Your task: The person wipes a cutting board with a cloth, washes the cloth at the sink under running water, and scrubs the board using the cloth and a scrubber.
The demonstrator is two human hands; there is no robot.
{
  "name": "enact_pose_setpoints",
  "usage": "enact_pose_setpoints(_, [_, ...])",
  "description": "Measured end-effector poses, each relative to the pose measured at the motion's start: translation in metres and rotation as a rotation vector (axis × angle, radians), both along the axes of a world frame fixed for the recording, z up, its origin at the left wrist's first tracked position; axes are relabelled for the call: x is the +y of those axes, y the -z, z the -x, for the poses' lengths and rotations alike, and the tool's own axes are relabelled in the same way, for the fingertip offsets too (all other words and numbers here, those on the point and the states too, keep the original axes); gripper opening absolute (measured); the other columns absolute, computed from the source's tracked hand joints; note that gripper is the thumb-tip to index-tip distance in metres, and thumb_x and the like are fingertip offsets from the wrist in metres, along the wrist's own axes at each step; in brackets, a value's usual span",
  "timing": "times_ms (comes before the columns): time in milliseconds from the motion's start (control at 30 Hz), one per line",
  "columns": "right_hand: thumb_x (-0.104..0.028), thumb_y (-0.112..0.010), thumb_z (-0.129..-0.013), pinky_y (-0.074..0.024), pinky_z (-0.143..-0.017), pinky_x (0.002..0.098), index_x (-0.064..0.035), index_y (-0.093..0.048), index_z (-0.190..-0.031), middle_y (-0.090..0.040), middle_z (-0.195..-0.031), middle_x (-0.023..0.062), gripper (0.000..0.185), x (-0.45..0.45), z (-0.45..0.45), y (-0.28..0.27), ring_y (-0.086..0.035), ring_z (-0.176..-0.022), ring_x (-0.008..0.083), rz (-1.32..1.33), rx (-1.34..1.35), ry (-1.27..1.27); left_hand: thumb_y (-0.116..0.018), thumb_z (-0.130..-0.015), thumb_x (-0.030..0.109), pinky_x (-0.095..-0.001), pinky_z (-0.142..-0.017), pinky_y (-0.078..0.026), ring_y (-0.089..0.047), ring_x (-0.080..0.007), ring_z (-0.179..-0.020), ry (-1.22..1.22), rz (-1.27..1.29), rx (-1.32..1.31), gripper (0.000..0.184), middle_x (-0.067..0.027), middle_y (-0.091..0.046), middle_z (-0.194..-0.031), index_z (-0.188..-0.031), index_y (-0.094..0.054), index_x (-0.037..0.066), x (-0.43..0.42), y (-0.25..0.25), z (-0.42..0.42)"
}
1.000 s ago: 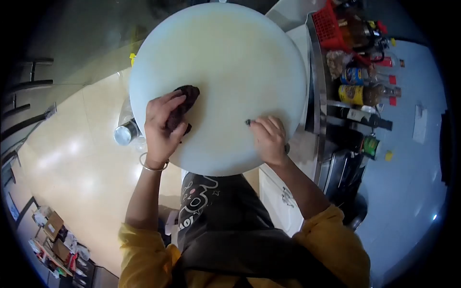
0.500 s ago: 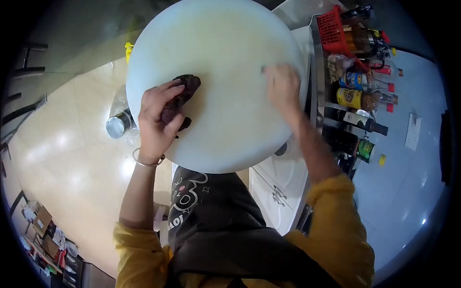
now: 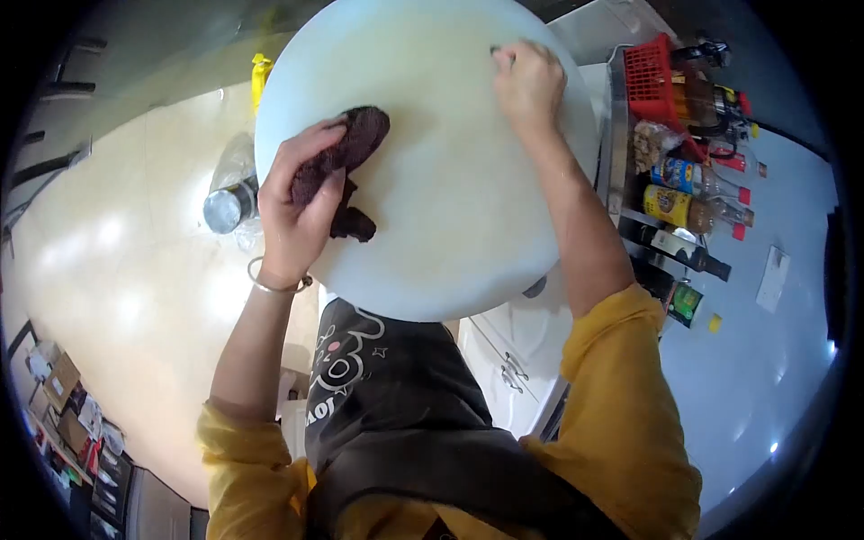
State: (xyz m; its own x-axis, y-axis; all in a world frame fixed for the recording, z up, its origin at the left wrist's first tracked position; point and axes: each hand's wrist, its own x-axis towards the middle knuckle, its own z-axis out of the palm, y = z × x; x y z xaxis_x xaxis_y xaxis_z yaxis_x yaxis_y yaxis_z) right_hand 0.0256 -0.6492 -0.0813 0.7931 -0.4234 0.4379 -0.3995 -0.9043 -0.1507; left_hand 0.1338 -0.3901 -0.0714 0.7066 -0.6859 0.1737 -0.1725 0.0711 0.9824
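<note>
A large round white board lies in front of me. My left hand is wrapped round a dark brown cloth over the left part of the board, and a loose part of the cloth hangs below the thumb. Over the upper right of the board, my right hand is closed in a pinch. A small dark bit shows at its fingertips, too small to make out.
A red basket and several bottles, one with a yellow label, line the counter at the right. Left of the board stands a metal-topped container. White cabinet doors show below the board.
My right hand has moved up and away from me across the board, still closed. My left hand has lifted the cloth slightly, and more of its lower part shows.
</note>
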Motion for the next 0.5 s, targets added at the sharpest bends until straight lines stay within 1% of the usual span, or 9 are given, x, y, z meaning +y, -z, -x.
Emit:
enact_pose_setpoints(67, [-0.012,-0.054,-0.078,-0.0440,-0.065,0.0416,-0.0058,-0.062,-0.070,-0.060,-0.074,0.0160,0.013,0.019,-0.006,-0.006,-0.057,-0.071,0.0328,-0.195,0.137,0.117,-0.052,-0.075,-0.008,-0.0310,-0.094,-0.040,-0.053,-0.0216,-0.108,-0.012,-0.023,0.022,0.032,-0.0135,-0.056,-0.115,-0.106,-0.056,0.000,0.006,-0.003,0.001])
enact_pose_setpoints(133, [-0.010,-0.055,-0.077,-0.0449,-0.066,0.0411,-0.0052,-0.061,-0.069,-0.059,-0.073,0.0158,0.012,0.089,0.048,0.009,-0.058,-0.073,0.0311,-0.108,0.015,-0.109,-0.052,-0.076,-0.009,-0.0306,-0.094,-0.040,-0.052,-0.0207,-0.108,-0.074,0.049,0.088,0.033,-0.0134,-0.056,-0.114,-0.107,-0.056,0.000,0.002,0.001,0.001])
enact_pose_setpoints(167, [-0.010,-0.055,-0.077,-0.0448,-0.066,0.0418,-0.0045,-0.060,-0.069,-0.059,-0.072,0.0155,0.011,0.118,0.060,-0.006,-0.058,-0.072,0.0308,-0.137,-0.001,-0.182,-0.052,-0.075,-0.009,-0.0308,-0.094,-0.040,-0.053,-0.0211,-0.108,-0.061,0.091,0.136,0.034,-0.0136,-0.056,-0.114,-0.107,-0.056,0.000,-0.001,0.005,0.004])
enact_pose_setpoints(200, [-0.010,-0.055,-0.077,-0.0448,-0.065,0.0425,-0.0038,-0.060,-0.069,-0.058,-0.071,0.0152,0.011,0.135,0.064,-0.014,-0.058,-0.071,0.0305,-0.173,-0.015,-0.256,-0.053,-0.075,-0.009,-0.0312,-0.094,-0.040,-0.054,-0.0213,-0.107,-0.061,0.030,0.048,0.033,-0.0134,-0.056,-0.114,-0.107,-0.056,0.000,0.000,-0.001,0.002])
enact_pose_setpoints(300, [-0.011,-0.056,-0.077,-0.0450,-0.066,0.0430,-0.0037,-0.060,-0.069,-0.060,-0.073,0.0153,0.011,0.081,0.009,-0.003,-0.058,-0.072,0.0317,0.000,0.057,-0.220,-0.053,-0.075,-0.008,-0.0304,-0.092,-0.041,-0.055,-0.0209,-0.105,-0.050,0.010,0.053,0.034,-0.0127,-0.057,-0.113,-0.108,-0.057,0.001,0.000,0.004,0.002])
enact_pose_setpoints(333, [-0.011,-0.055,-0.076,-0.0448,-0.066,0.0432,-0.0043,-0.060,-0.071,-0.060,-0.075,0.0149,0.010,0.058,-0.021,-0.002,-0.057,-0.071,0.0327,-0.044,0.070,-0.126,-0.053,-0.076,-0.007,-0.0294,-0.092,-0.042,-0.055,-0.0194,-0.104,-0.057,0.028,0.065,0.033,-0.0119,-0.057,-0.113,-0.108,-0.056,0.001,0.000,0.003,0.002])
enact_pose_setpoints(367, [-0.012,-0.053,-0.078,-0.0444,-0.063,0.0431,-0.0050,-0.060,-0.072,-0.059,-0.074,0.0148,0.011,0.035,-0.051,0.003,-0.056,-0.070,0.0339,0.055,0.015,-0.133,-0.054,-0.077,-0.006,-0.0284,-0.091,-0.042,-0.055,-0.0180,-0.103,-0.073,0.047,0.078,0.032,-0.0110,-0.057,-0.113,-0.108,-0.056,0.002,0.000,0.002,0.002])
enact_pose_setpoints(467, [-0.012,-0.052,-0.079,-0.0441,-0.061,0.0443,-0.0047,-0.060,-0.074,-0.058,-0.072,0.0149,0.012,0.042,-0.059,-0.003,-0.056,-0.068,0.0343,-0.078,0.156,-0.047,-0.053,-0.080,-0.004,-0.0265,-0.089,-0.042,-0.055,-0.0147,-0.101,-0.107,0.044,0.222,0.030,-0.0084,-0.058,-0.112,-0.109,-0.056,0.002,0.002,-0.008,0.001])
enact_pose_setpoints(500, [-0.010,-0.052,-0.078,-0.0452,-0.063,0.0437,-0.0037,-0.060,-0.073,-0.060,-0.072,0.0152,0.012,0.075,-0.031,-0.005,-0.057,-0.070,0.0337,-0.059,0.050,-0.121,-0.053,-0.082,-0.003,-0.0248,-0.085,-0.044,-0.056,-0.0121,-0.096,-0.114,0.053,0.206,0.029,-0.0076,-0.059,-0.111,-0.110,-0.056,0.001,0.004,-0.003,-0.002])
